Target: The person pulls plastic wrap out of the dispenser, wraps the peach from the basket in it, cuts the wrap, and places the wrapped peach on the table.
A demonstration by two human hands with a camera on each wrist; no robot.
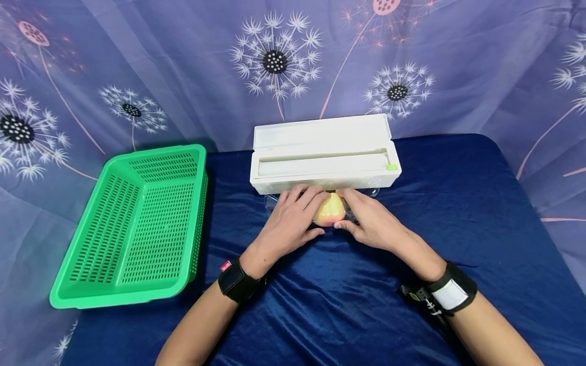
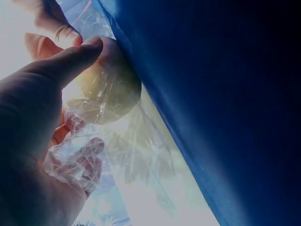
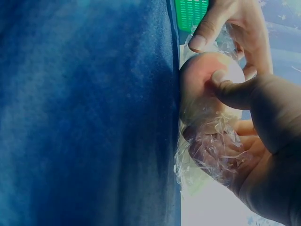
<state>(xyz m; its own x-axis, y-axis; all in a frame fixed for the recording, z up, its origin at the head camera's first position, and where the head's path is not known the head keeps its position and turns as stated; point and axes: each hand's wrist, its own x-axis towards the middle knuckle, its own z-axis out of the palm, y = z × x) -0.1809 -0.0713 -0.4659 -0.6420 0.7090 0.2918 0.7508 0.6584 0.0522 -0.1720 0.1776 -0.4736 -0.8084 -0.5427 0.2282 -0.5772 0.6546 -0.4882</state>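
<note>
On the dark blue cloth (image 1: 316, 300), just before the open white box (image 1: 325, 180), lay 1 yellow-pink fruit (image 1: 330, 209), clear film (image 2: 75, 160) about it. Left hand (image 1: 290, 216): half closed, fingers curled on bunched film. Right hand (image 1: 373, 218): half closed, thumb on the fruit, fingers bent behind. Likely risks, 2: the film might tear under hard pulling; the fruit might roll loose if the right thumb lifted.

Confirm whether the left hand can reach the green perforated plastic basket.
Probably yes: bare blue cloth separates the left hand from the basket, though that hand is busy with clear plastic film.
</note>
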